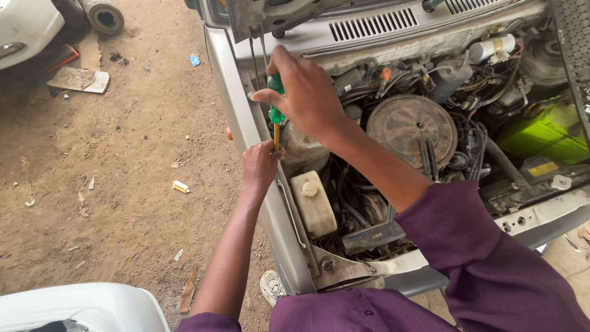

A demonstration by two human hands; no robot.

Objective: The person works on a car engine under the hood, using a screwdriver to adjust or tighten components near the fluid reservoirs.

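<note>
Mid-job, judging by the tool planted at the fender edge of the open engine bay: fastener under the tip hidden, so progress unclear. Right hand clenched on the screwdriver, green handle, yellowish shaft, upright. Left hand pinching low at the shaft. Beside them, cream reservoir

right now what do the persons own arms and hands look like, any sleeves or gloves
Both hands are bare: no gloves, rings or watch show on the left hand or the right hand. The shirt is purple with dark buttons down the front. The right sleeve is pushed up toward the elbow, and the left sleeve barely shows.
</note>
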